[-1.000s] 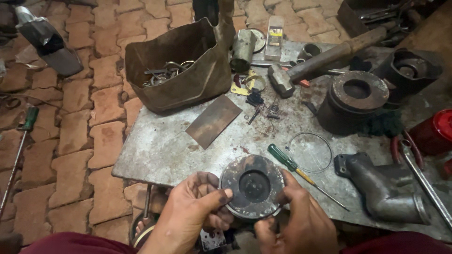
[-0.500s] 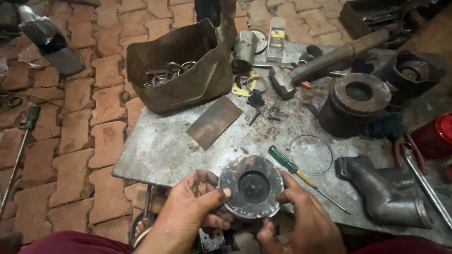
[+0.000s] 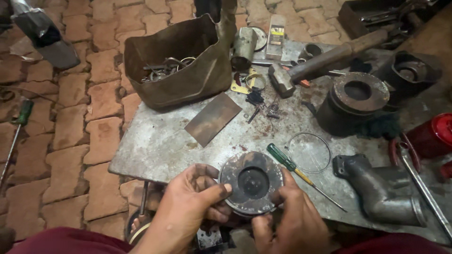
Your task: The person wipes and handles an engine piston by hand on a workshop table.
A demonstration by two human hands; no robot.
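A round, dark, greasy metal piston (image 3: 252, 182) with a recess in its top is held upright at the near edge of a metal work plate (image 3: 160, 146). My left hand (image 3: 190, 207) grips its left side, thumb on the rim. On the right side, my right hand (image 3: 292, 221) clasps it from below and behind. A green-handled screwdriver (image 3: 294, 169) lies just right of the piston, and a thin wire ring (image 3: 309, 151) lies beyond that.
On the plate stand a brown bag of tools (image 3: 181, 61), a flat metal strip (image 3: 213, 117), a hammer (image 3: 325, 61), a heavy round cylinder part (image 3: 355, 101), a cast elbow pipe (image 3: 381, 188) and pliers (image 3: 414, 162). Brick floor at left holds another screwdriver (image 3: 16, 134).
Both hands keep hold of the piston; it has shifted only slightly, and the view has drifted a little.
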